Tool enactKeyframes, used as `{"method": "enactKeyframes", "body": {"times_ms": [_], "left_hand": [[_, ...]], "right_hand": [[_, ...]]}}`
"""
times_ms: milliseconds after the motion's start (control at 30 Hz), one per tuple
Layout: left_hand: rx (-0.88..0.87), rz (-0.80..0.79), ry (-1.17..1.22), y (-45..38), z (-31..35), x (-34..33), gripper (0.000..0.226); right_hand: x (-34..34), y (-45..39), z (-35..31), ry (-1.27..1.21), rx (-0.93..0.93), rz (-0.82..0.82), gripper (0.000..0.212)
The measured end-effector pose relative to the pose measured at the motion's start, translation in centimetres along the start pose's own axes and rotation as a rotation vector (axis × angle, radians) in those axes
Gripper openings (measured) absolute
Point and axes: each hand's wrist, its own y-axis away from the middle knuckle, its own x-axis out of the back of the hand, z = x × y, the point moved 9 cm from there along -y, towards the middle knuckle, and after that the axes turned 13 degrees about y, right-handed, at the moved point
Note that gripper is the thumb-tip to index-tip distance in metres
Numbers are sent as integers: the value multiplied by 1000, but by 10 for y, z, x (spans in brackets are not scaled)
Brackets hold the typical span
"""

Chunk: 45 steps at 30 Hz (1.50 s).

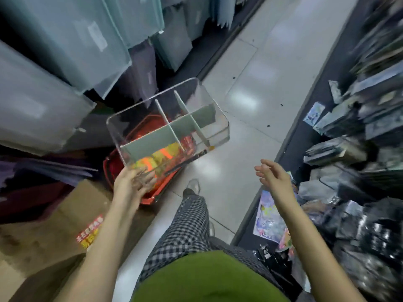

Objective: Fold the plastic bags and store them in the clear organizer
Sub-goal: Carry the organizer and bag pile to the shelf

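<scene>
left hand [133, 182] is gripping the clear organizer [168, 120] by its near corner, up over a red basket [122, 164] | right hand [273, 174] is hanging open, fingers loose

So there's a red basket [152, 192] on the pale tiled floor [250, 94], with bright orange and yellow stuff inside. Left of the basket is a cardboard box [54, 225] with a red sticker [90, 231]. Frosted plastic bins [54, 51] stack up above it. Across the aisle, dark shelves [359, 149] of blurry packets.
</scene>
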Motion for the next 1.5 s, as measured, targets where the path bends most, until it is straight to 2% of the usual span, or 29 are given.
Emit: {"method": "enactKeyframes", "body": {"times_ms": [167,467,633,800,933,1233,1500], "left_hand": [[54,-54,-66,-75,4,-117,15],[121,-158,-111,-204,30,-355,17],[142,-221,-187,-256,16,-502,19],[168,-329,-219,-302,-25,-658,20],[170,-338,-247,-328,-55,-778,19],[204,-289,-118,-378,-74,-1005,18],[117,-275,-73,-496,-72,-1224,26]], "right_hand": [[48,-92,-36,-52,7,112,24],[132,-267,-145,-59,19,265,19],[187,-331,-151,-52,-66,335,28],[256,-418,-142,-109,-113,410,20],[329,-513,-160,-152,-117,439,23],[497,-761,-294,-126,29,393,22],[589,-998,-403,-138,84,382,18]]}}
